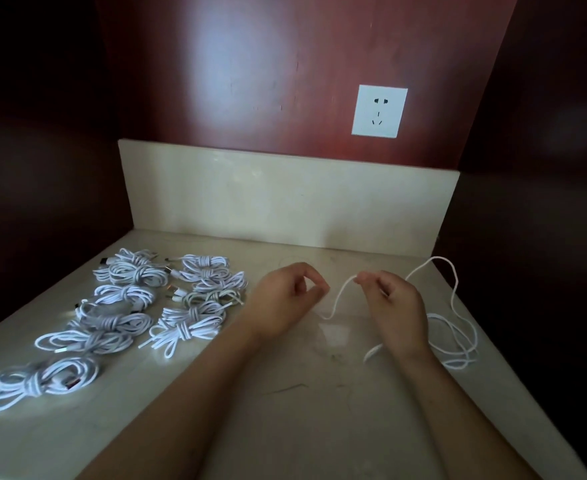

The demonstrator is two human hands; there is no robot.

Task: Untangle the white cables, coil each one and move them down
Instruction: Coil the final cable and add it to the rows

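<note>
Loose white cable (334,305) sagging between two hands, right of the coiled bundles (129,306).
It looks light, soft and limp, best taken near one end. Fingers of the right hand (394,306) pinch it; the left hand (285,303) is curled, hold unclear. The rest lies tangled on the surface (302,393), further right.

The left forearm (188,393) and the right forearm (458,410) are bare along all of their visible length, up to the wrists. The left hand (285,299) and the right hand (394,306) are bare as well, fingers uncovered.
</note>
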